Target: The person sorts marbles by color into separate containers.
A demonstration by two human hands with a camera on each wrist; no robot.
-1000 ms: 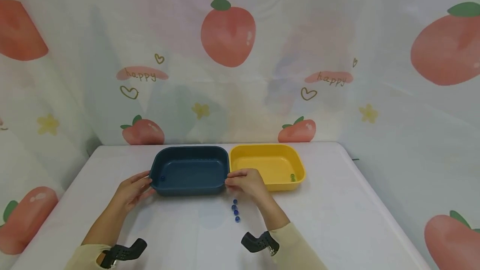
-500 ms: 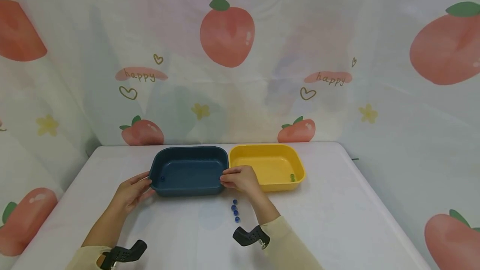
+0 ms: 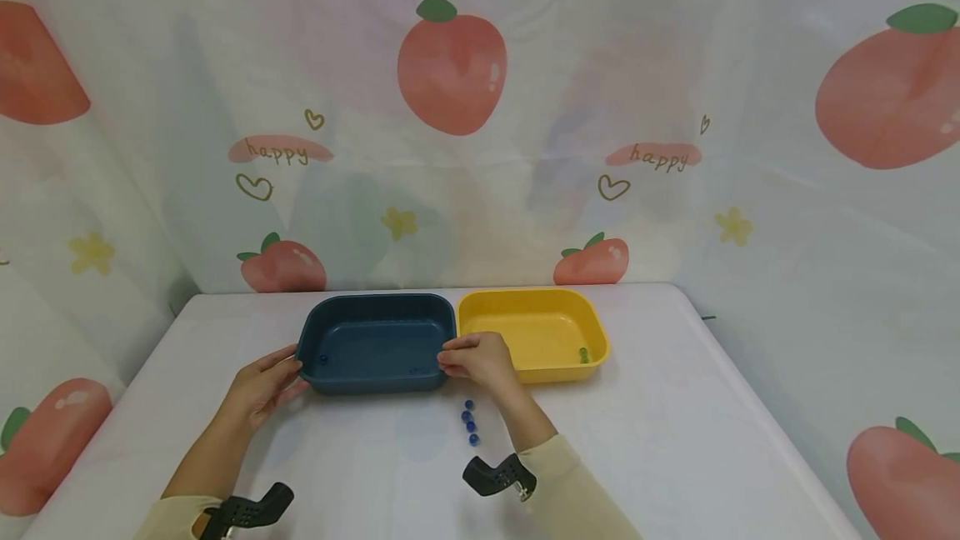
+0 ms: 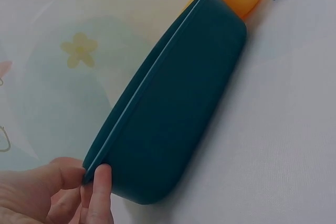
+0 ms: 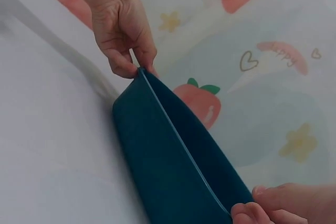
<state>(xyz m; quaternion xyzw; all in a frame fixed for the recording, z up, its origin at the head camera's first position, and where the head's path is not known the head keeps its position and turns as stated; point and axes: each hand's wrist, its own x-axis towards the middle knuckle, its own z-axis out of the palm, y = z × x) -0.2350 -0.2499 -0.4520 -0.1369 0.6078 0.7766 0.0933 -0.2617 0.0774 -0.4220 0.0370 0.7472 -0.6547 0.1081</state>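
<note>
Backdrop first: a pale curtain (image 3: 480, 107) printed with red strawberries, hearts and the word "happy" is hanging behind and to both sides of the white table (image 3: 675, 440). On the table we are seeing two trays side by side at the far middle, touching along their short edges: the dark blue tray (image 3: 377, 342) on the left and the yellow tray (image 3: 532, 333) on the right. Our left hand (image 3: 262, 382) is gripping the blue tray's left rim, thumb over the edge and fingers against the outer wall; the left wrist view is showing thumb and fingertip pinching that rim. Our right hand (image 3: 480, 361) is holding the blue tray's right rim at its near corner, just where it is meeting the yellow tray, fingers curled over the edge. Both hands are thus closed on the same blue tray, which is resting flat on the table. Smaller items: a row of blue marbles (image 3: 469, 422) is lying on the table just beside the right wrist, near the tray's front. One blue marble (image 3: 324, 358) is sitting inside the blue tray's left end, and a green marble (image 3: 583, 353) is sitting in the yellow tray's right end.
</note>
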